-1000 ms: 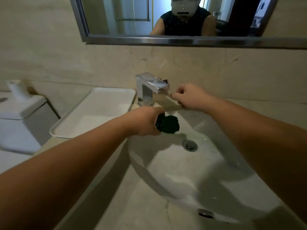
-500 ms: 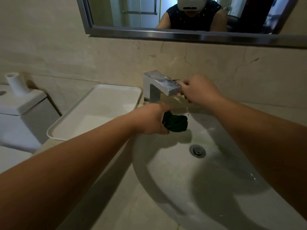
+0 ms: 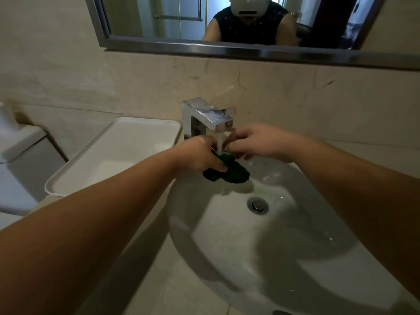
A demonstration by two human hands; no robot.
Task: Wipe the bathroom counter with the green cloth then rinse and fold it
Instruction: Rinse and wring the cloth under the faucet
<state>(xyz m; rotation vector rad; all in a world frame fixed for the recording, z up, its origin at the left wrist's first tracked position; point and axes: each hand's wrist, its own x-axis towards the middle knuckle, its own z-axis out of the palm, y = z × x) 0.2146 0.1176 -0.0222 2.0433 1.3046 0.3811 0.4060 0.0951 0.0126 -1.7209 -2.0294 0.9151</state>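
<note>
Water (image 3: 220,142) from the square chrome faucet (image 3: 208,115) falls onto the bunched dark green cloth (image 3: 234,172), gripped just under the stream by the left hand (image 3: 200,153). The right hand (image 3: 256,142) curls at its upper edge; whether it pinches is unclear. Opening the bunch between both sets of fingers should rinse every fold.

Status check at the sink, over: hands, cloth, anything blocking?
Left hand grips green cloth under running faucet. Right hand close alongside, curled, hold unclear. Nothing blocking in the sink.
</note>
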